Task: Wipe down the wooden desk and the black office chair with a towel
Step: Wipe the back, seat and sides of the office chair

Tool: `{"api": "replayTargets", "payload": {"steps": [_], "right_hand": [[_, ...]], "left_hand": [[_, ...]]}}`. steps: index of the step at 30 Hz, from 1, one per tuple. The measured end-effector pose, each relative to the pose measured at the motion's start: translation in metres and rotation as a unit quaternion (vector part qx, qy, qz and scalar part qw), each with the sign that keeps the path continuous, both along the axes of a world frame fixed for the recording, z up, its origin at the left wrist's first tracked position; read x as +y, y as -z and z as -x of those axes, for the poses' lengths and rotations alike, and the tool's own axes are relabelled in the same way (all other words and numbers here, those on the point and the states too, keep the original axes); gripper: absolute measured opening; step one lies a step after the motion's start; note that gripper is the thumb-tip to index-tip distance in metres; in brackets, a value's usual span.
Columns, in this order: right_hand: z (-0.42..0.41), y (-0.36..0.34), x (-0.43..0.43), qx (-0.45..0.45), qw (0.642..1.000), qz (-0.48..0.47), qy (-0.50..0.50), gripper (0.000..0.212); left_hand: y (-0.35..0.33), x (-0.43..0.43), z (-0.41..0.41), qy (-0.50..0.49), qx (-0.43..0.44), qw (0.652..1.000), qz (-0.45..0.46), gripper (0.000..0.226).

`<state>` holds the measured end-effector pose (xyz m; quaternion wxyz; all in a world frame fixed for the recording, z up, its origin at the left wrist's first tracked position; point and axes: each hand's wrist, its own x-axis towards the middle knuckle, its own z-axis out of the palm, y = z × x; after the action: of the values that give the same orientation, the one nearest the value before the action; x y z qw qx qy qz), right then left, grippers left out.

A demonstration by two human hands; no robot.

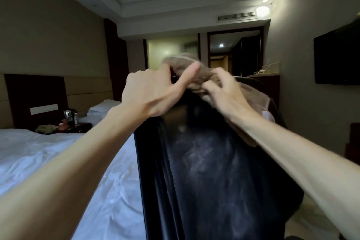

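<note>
— What sits closest to the camera?
— The black office chair. Its back fills the lower middle of the view, and pale smears cross the leather. Its stitched left edge runs just beside the white bed, with hardly any gap between them.

— Is there any room on the other side?
— A strip of pale floor shows to the right of the chair. Beyond the chair's top edge the room runs on to an open doorway. A dark television hangs on the right wall.

— And the person's hands?
— Both reach to the chair's top edge. The left hand pinches the brown towel between thumb and curled fingers. The right hand has its fingers dug into the same bunched cloth, grasping it. The towel is bunched over that top edge, and part of it trails under the right wrist.

— Anything smaller?
— A kettle stands on the nightstand between the two beds, well apart from the chair.
</note>
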<state>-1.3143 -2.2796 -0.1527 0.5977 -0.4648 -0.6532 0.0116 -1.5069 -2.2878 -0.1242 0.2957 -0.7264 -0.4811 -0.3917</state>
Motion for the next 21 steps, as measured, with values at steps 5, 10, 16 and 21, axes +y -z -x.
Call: {"api": "replayTargets", "payload": {"steps": [5,10,16,21], "right_hand": [[0.058,0.019,-0.054,0.029,0.994,-0.032,-0.105,0.031],[0.016,0.005,-0.068,0.100,0.991,-0.090,0.006,0.045],[-0.065,0.009,-0.062,0.245,0.949,-0.162,0.115,0.041],[-0.046,0.041,-0.027,0.066,0.985,0.157,0.030,0.079]], "left_hand": [[-0.010,-0.016,0.003,0.071,-0.096,0.987,0.109,0.111],[-0.012,-0.032,0.003,0.050,-0.041,0.991,0.114,0.099],[0.002,-0.036,0.006,0.068,-0.132,0.989,0.017,0.058],[0.012,-0.047,0.015,0.065,-0.196,0.978,-0.036,0.029]]}}
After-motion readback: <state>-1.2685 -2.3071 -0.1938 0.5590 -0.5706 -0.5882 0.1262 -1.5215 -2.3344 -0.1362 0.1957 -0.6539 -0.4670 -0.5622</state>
